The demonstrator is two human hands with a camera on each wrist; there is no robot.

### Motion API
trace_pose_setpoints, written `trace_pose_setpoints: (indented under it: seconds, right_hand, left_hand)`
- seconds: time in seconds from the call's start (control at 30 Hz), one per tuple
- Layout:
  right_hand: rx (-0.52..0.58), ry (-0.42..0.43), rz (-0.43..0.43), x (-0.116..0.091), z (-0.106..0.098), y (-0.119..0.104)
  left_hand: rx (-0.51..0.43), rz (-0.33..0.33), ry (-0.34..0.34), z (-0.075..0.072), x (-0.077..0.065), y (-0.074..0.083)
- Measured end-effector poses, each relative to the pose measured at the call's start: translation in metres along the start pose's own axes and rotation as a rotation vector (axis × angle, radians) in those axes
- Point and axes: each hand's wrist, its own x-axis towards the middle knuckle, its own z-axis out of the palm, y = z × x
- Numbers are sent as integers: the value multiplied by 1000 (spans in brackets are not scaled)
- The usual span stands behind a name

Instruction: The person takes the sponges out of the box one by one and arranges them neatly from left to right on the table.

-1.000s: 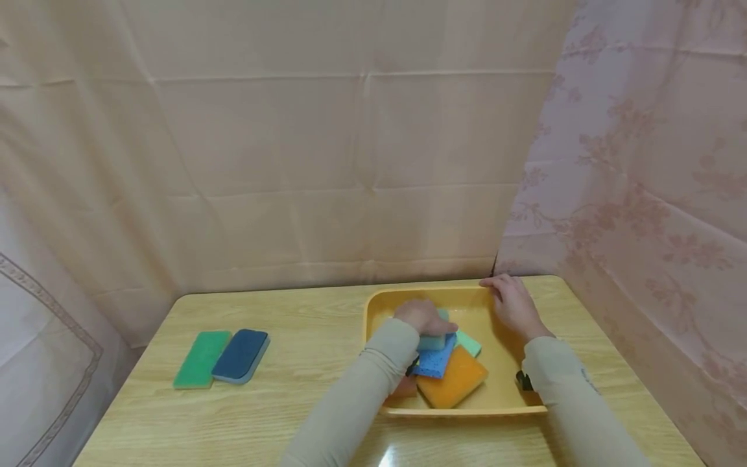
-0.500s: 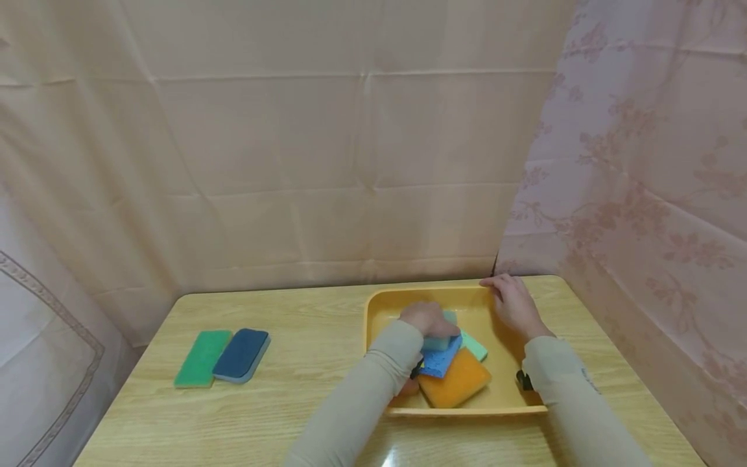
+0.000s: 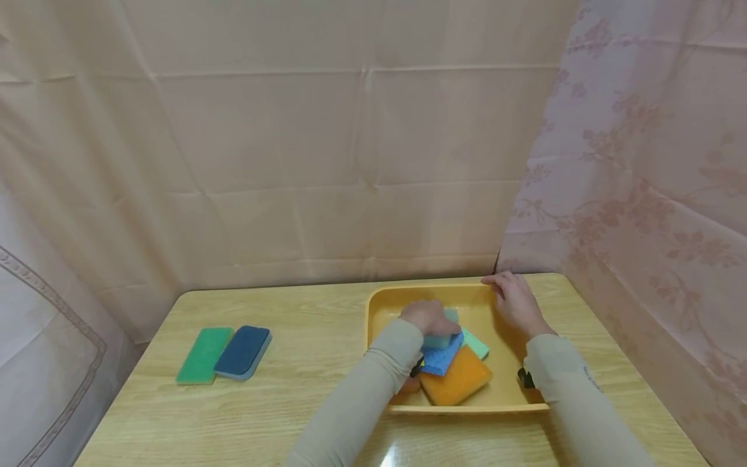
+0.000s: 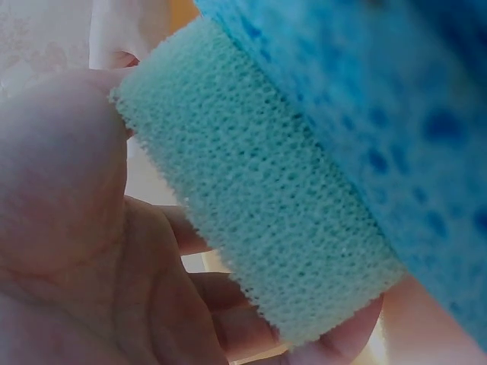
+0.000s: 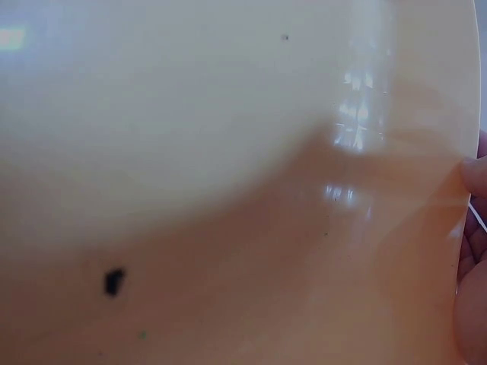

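Observation:
My left hand (image 3: 425, 315) is inside the yellow tray (image 3: 496, 395), holding a pale green sponge (image 3: 438, 340). In the left wrist view, thumb and fingers curl around this porous pale green sponge (image 4: 251, 182), and a speckled blue sponge (image 4: 380, 137) lies along its side. Around that hand in the tray are the blue sponge (image 3: 442, 357), an orange sponge (image 3: 458, 376), a mint green sponge (image 3: 475, 344) and a reddish sponge (image 3: 411, 386) partly hidden by the left wrist. At the tray's far right corner, my right hand (image 3: 516, 301) grips the rim, thumb inside and fingers outside.
On the left of the wooden table (image 3: 309, 344), a green sponge (image 3: 204, 355) lies beside a dark blue sponge (image 3: 243, 352). A beige curtain (image 3: 292, 162) hangs behind the table, and a floral curtain (image 3: 642, 194) runs along the right side.
My left hand has shifted slightly right with the pale green sponge, and the blue, orange and mint green sponges have moved slightly right too. The right hand stays on the rim.

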Motion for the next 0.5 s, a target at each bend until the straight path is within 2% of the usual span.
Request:
trace_pose_setpoints:
  seconds: [0.5]
  right_hand:
    - [5, 2, 0, 0, -1, 0]
  left_hand:
    - [-16, 4, 3, 3, 6, -2]
